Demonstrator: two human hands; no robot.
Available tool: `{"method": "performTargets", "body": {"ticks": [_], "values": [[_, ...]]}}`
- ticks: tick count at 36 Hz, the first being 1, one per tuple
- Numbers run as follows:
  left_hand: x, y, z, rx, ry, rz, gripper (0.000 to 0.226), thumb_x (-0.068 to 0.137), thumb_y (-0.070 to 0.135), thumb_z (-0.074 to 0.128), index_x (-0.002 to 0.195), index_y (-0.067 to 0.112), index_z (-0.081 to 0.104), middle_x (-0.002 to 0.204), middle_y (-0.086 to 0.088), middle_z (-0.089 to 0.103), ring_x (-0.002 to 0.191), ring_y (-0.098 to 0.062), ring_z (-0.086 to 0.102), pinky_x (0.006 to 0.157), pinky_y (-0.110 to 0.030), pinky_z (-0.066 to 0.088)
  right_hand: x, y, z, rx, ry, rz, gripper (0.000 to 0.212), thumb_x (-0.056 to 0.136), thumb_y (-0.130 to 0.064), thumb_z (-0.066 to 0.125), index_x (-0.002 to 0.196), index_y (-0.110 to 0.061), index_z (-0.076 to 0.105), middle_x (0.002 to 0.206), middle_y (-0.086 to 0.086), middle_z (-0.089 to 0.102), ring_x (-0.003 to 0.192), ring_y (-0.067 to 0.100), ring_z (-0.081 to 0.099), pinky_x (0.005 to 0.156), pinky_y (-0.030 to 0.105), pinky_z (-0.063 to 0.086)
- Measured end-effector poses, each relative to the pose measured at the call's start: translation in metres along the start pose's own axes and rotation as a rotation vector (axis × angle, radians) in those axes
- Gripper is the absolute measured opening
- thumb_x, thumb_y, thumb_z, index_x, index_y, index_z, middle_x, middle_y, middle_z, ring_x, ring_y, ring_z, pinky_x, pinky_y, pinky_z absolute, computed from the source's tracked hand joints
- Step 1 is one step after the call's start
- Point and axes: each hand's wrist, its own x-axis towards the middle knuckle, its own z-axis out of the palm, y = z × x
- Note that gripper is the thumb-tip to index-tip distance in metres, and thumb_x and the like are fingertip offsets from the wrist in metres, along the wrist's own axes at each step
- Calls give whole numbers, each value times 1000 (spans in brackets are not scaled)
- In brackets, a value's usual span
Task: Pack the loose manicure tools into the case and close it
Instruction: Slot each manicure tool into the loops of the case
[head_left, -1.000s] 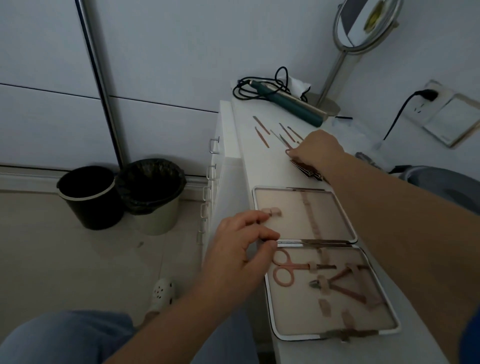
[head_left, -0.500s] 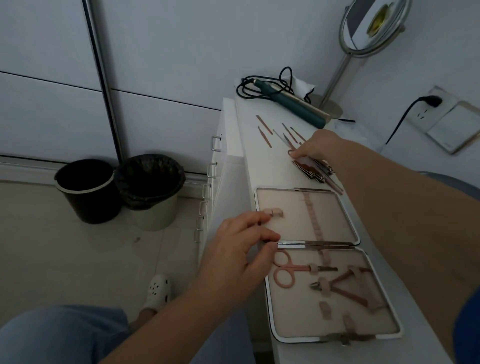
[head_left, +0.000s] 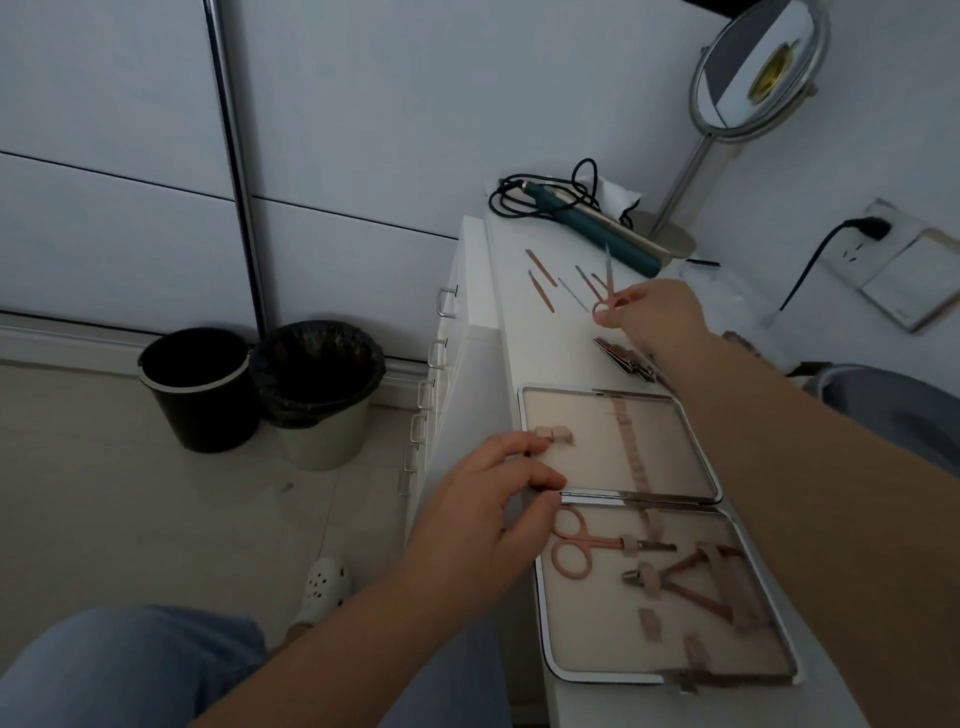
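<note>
Bins (head_left: 200, 387): 2 stand on the floor, well left of the case, no part in the packing.
Left hand (head_left: 483, 512): rests on the left edge of the case at its hinge, fingers curled with the tips pressing the rim; it grips nothing, and I judge it is there to stop the case sliding.
Case (head_left: 535, 415): lies open and flat on the white dresser top (head_left: 530, 353), so both halves can take tools.
Packed tools: pink scissors (head_left: 576, 553) and nippers (head_left: 691, 579) sit under straps in the near half of the case; the far half is bare apart from its straps.
Loose tools (head_left: 543, 288): several thin sticks lie beyond the far edge of the case, well apart from it; a dark clipper-like piece (head_left: 623, 358) lies just beyond that edge.
Right hand (head_left: 660, 317): beyond the case, fingers pinched on the loops of small scissors (head_left: 608, 291), blades pointing away and lifted off the top.
Step in hand: likely carrying these scissors back to a strap in the case.
Mirror (head_left: 758, 67): far beyond the case, right corner.
</note>
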Motion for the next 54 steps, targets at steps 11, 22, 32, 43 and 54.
{"method": "performTargets", "body": {"ticks": [11, 22, 32, 43, 54], "values": [[20, 25, -22, 237, 25, -65, 26, 69, 49, 62, 94, 41, 66, 69, 40, 48, 83, 11, 46, 83, -29, 40, -137, -13, -18, 311, -182, -126, 10, 70, -34, 74, 75, -29, 68, 70, -15, 67, 64, -8, 60, 58, 12, 39], [11, 44, -20, -242, -14, -190, 7, 75, 17, 70, 76, 23, 73, 73, 10, 72, 70, 1, 65, 64, -11, 50, -197, 5, -17, 352, -263, -126, 19, 61, -33, 78, 73, -28, 65, 64, -14, 67, 54, -2, 59, 48, 10, 43], [3, 47, -21, -117, -83, -193, 13, 79, 13, 62, 68, 19, 63, 61, 4, 65, 59, -9, 58, 64, -28, 50, -205, 9, -25, 229, -229, -178, 45, 54, -65, 63, 90, -40, 53, 84, -26, 61, 60, -2, 52, 50, 11, 41], [-8, 45, -29, 181, -268, -135, 5, 80, 36, 57, 82, 37, 61, 72, 9, 66, 64, -9, 59, 65, -34, 52, -202, 20, -34, 402, -220, -81, 26, 79, -25, 64, 54, -19, 63, 39, -14, 55, 34, -3, 44, 36, 4, 29], [-24, 53, -16, 246, 7, -26, 16, 64, 47, 65, 77, 41, 59, 85, 29, 59, 64, -4, 53, 54, -10, 41, -211, 31, -42, 576, -96, 24, 29, 74, -30, 61, 54, -9, 61, 34, -7, 43, 33, 4, 29, 34, 12, 27]]}}
